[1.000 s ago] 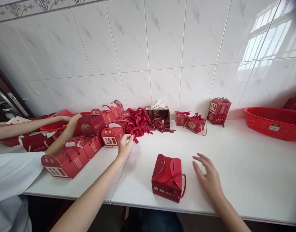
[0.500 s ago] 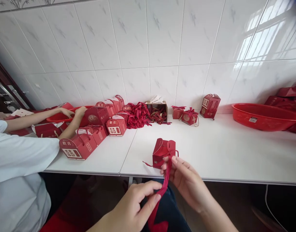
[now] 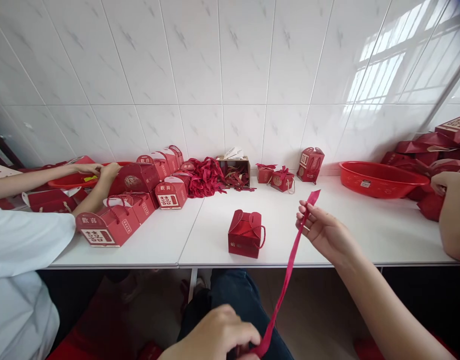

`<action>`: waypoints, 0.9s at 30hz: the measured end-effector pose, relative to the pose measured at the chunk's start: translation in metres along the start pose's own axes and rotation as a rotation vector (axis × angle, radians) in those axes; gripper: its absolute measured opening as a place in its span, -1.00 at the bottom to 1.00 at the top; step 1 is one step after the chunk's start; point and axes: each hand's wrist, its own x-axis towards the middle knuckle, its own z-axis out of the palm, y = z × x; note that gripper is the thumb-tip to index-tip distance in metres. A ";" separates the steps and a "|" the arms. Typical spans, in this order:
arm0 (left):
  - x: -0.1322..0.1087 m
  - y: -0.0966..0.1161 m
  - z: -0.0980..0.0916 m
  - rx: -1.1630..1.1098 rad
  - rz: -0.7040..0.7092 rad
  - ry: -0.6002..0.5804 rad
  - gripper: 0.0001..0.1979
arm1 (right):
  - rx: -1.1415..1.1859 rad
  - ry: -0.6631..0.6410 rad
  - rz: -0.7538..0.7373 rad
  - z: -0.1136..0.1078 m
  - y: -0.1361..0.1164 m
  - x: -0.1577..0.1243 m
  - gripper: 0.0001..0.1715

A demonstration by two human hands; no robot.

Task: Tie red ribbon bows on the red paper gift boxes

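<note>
A crimson ribbon [image 3: 289,270] stretches slantwise between my two hands. My right hand [image 3: 323,225], over the table's front part, pinches it near its upper end, and a short tip sticks up past the fingers. Low in the view, my left hand [image 3: 222,332] grips the lower part above my lap; its fingertips are partly cut off by the frame's bottom edge. Just left of my right hand, a small red gift box [image 3: 245,234] with a twisted cord handle stands on the white table, touched by neither hand.
Red boxes [image 3: 115,220] line the left, where a co-worker's hands [image 3: 102,172] are busy. Along the wall lie a ribbon heap [image 3: 205,177], an open carton [image 3: 248,172], small tied boxes [image 3: 282,179] and a red basin [image 3: 383,180]. Another person's arm [image 3: 455,215] reaches in at right.
My hands have moved apart, the right one up and rightward, the left one down, drawing the ribbon out long. The view has turned right, bringing another person's arm into sight.
</note>
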 end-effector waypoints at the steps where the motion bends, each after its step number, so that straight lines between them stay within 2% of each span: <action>1: 0.008 0.000 -0.005 0.014 -0.003 0.082 -0.76 | -0.006 -0.001 -0.011 -0.002 -0.003 0.000 -0.77; 5: 0.058 -0.013 -0.025 0.078 -0.162 0.495 -0.53 | -0.162 -0.066 0.019 -0.001 -0.009 -0.002 -0.79; 8: 0.092 -0.030 -0.031 0.186 -0.236 0.610 -0.58 | -0.376 -0.135 0.041 0.005 -0.008 -0.002 -0.69; 11: 0.100 -0.041 -0.031 0.193 -0.205 0.616 -0.71 | -0.564 -0.230 0.099 0.011 -0.006 0.003 -0.55; 14: 0.089 -0.045 -0.031 0.138 -0.036 0.620 -0.75 | -0.718 -0.346 0.181 0.016 -0.002 0.014 -0.48; 17: 0.081 -0.045 -0.039 0.136 0.065 0.734 -0.78 | -0.807 -0.412 0.262 0.020 0.006 0.029 -0.51; 19: 0.087 -0.044 -0.046 0.159 0.038 0.804 -0.79 | -0.824 -0.436 0.310 0.023 0.013 0.039 -0.53; 21: 0.099 -0.044 -0.052 0.189 -0.015 0.816 -0.79 | -0.834 -0.459 0.333 0.026 0.020 0.047 -0.54; 27: 0.134 -0.045 -0.061 0.209 -0.123 0.676 -0.73 | -0.882 -0.471 0.344 0.027 0.028 0.060 -0.57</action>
